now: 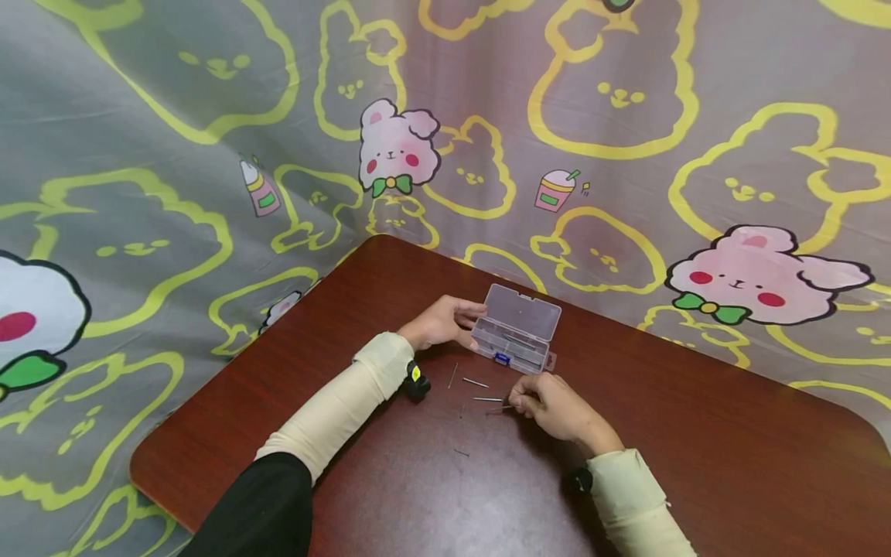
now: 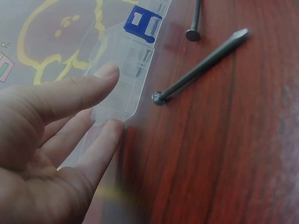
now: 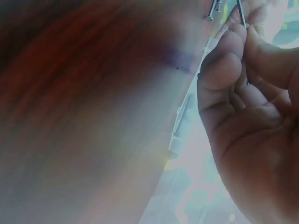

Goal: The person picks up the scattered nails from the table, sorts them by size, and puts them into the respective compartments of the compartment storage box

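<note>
A clear plastic box with a blue latch stands on the table, its lid raised. Small nails or screws show through its wall. My left hand holds the box's left end, thumb at the front and fingers by the lid side. My right hand pinches a thin metal nail between thumb and fingertips, low over the table in front of the box. Close to it lies a nail. Another nail, with a round head and sharp point, lies nearer the left hand.
Several more thin nails lie scattered on the dark red table, among them a small one toward the person. A patterned curtain hangs along the table's back and left edges. The right wrist view is partly blurred.
</note>
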`<state>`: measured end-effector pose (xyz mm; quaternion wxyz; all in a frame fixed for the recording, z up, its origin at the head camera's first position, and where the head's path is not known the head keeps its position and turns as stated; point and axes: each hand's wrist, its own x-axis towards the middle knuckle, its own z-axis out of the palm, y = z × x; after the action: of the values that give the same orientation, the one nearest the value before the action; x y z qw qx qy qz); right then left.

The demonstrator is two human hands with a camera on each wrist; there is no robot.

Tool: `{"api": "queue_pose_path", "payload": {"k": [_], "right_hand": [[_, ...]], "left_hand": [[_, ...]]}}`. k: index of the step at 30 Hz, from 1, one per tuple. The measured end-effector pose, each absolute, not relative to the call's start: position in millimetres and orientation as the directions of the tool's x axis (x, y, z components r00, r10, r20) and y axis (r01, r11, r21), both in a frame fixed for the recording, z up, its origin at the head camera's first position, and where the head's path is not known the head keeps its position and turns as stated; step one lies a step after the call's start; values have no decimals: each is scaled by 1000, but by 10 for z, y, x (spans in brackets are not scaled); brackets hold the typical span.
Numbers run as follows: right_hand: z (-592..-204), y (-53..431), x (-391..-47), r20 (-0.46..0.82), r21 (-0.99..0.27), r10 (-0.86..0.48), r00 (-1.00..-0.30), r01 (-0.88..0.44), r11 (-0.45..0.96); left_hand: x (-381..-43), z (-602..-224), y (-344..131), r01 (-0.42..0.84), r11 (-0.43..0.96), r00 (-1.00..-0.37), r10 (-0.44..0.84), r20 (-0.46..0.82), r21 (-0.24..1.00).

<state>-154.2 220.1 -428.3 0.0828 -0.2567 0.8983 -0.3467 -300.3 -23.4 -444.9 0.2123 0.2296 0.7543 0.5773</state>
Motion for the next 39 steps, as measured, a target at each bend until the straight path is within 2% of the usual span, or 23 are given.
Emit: {"api": "queue_pose_path", "payload": {"k": [16, 23, 39], "right_hand": [[-4210, 2182, -1648, 87, -684, -332, -939, -299, 666], [-4203, 2195, -1709, 134, -666, -244, -960, -270, 695], [-4196, 2233, -1892, 141, -670, -89, -986, -161, 725]], "left_hand": [[-2985, -4436, -237, 110, 224, -808, 587, -45, 968], [-2994, -4454, -236, 96, 209, -806, 590, -47, 973], [-2991, -4463, -240, 99, 217, -807, 588, -49, 971]]}}
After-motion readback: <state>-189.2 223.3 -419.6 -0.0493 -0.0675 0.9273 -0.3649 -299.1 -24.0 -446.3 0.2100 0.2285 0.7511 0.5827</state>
